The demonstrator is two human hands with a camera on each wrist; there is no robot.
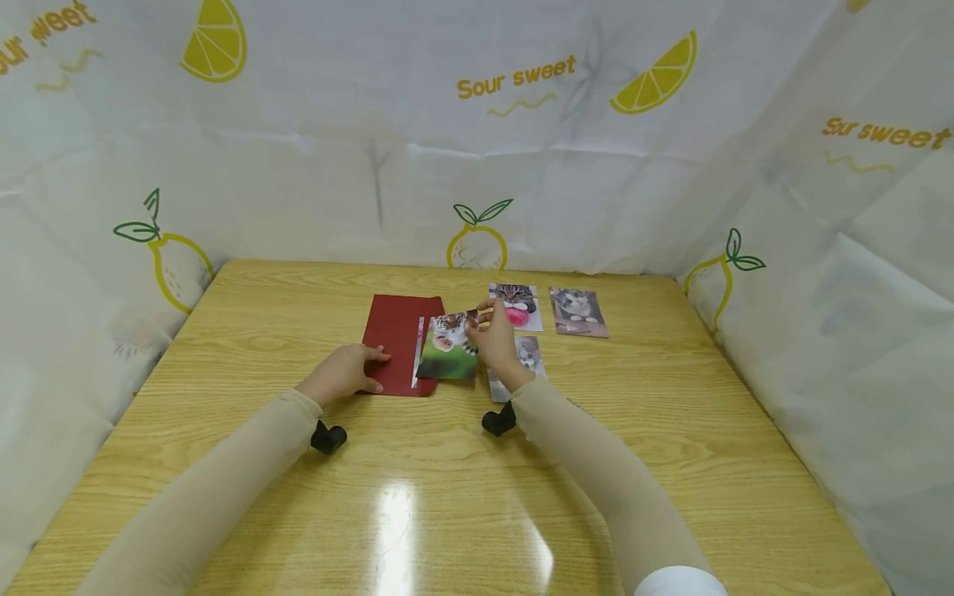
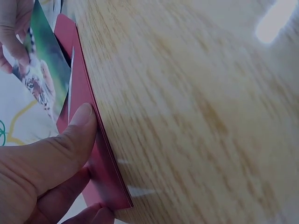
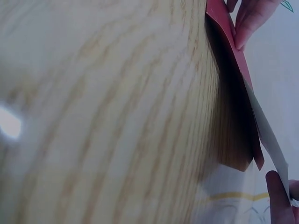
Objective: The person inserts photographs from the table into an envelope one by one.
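Observation:
A red envelope (image 1: pixel 397 324) lies on the wooden table. My left hand (image 1: pixel 344 372) rests on its left part, with the thumb (image 2: pixel 77 133) and fingers pressing its upper face. At the envelope's right end my right hand (image 1: pixel 492 335) pinches a tiger photo card (image 1: pixel 450 364) by its right edge; the card is tilted. A strip of another card (image 1: pixel 417 364) shows on the envelope, left of the tiger card. In the right wrist view the envelope's near right corner stands raised off the table, with a dark shadow beneath.
Several animal photo cards lie to the right: a cat with a pink ball (image 1: pixel 525 319), a cat photo (image 1: pixel 580 312) farther right, and a grey animal photo (image 1: pixel 531 356) partly behind my right wrist. White lemon-print cloth (image 1: pixel 313 165) borders the table.

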